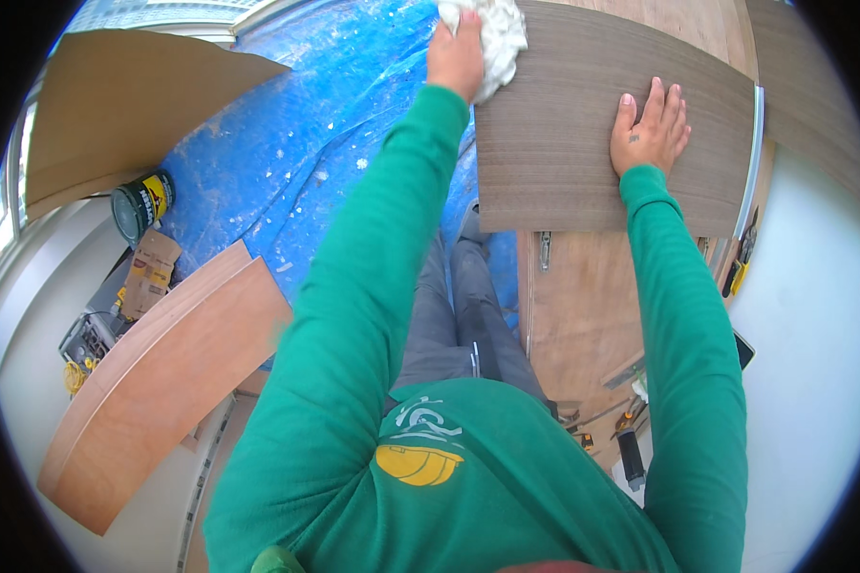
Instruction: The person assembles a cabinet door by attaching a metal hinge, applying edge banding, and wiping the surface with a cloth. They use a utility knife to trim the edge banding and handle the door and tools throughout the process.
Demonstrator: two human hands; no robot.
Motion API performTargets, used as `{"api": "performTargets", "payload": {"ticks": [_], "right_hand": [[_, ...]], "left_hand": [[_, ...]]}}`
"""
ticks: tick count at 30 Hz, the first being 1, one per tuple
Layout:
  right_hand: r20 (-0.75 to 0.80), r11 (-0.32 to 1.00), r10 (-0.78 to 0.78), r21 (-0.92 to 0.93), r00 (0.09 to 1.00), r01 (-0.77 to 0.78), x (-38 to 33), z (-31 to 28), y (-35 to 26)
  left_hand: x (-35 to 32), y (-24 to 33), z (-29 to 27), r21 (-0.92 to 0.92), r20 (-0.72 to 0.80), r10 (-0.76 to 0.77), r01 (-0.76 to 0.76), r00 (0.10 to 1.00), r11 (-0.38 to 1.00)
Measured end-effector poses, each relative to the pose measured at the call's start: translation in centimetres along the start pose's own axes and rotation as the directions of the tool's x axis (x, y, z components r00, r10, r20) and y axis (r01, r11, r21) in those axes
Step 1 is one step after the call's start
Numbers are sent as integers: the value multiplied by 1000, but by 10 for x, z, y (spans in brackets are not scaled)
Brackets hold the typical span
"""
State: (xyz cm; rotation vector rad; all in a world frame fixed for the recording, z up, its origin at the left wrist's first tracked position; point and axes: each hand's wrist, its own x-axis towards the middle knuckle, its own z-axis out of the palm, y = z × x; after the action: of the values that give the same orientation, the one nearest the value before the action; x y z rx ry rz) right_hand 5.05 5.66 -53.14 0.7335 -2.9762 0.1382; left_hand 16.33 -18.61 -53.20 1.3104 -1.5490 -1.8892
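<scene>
My left hand [456, 59] is closed round a crumpled white rag [500, 46], which it presses against the left edge of a brown wood-grain panel [564, 124]. On the panel's face my right hand [650, 137] lies flat with its fingers spread, holding nothing. The panel rests on a plywood surface [583, 306], and a metal hinge or bracket [545, 250] shows just below its near edge. Part of the rag is cut off by the top of the view.
Blue plastic sheeting [287, 181] covers the floor at left. Near it stand a paint can [143, 202], a cardboard sheet [124, 105], stacked plywood boards [172, 382] and a power tool [91, 339]. Yellow-handled pliers [738, 272] and a black-handled tool [631, 454] lie at right.
</scene>
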Motion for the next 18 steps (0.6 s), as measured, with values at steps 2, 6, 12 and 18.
{"api": "performTargets", "payload": {"ticks": [2, 6, 12, 18], "right_hand": [[-2, 1000, -8, 7, 1000, 8, 0, -1, -2], [3, 1000, -15, 12, 1000, 15, 0, -2, -3], [29, 1000, 3, -15, 1000, -2, 1, -4, -5], [24, 1000, -9, -1, 1000, 9, 2, -2, -4]], "left_hand": [[-30, -6, -9, -38, -13, 10, -10, 1000, 999], [-45, -21, -18, -106, 22, -63, 65, 998, 992], [5, -2, -7, 22, -89, 83, -82, 993, 996], [24, -10, -3, -120, -66, 6, -14, 998, 993]]}}
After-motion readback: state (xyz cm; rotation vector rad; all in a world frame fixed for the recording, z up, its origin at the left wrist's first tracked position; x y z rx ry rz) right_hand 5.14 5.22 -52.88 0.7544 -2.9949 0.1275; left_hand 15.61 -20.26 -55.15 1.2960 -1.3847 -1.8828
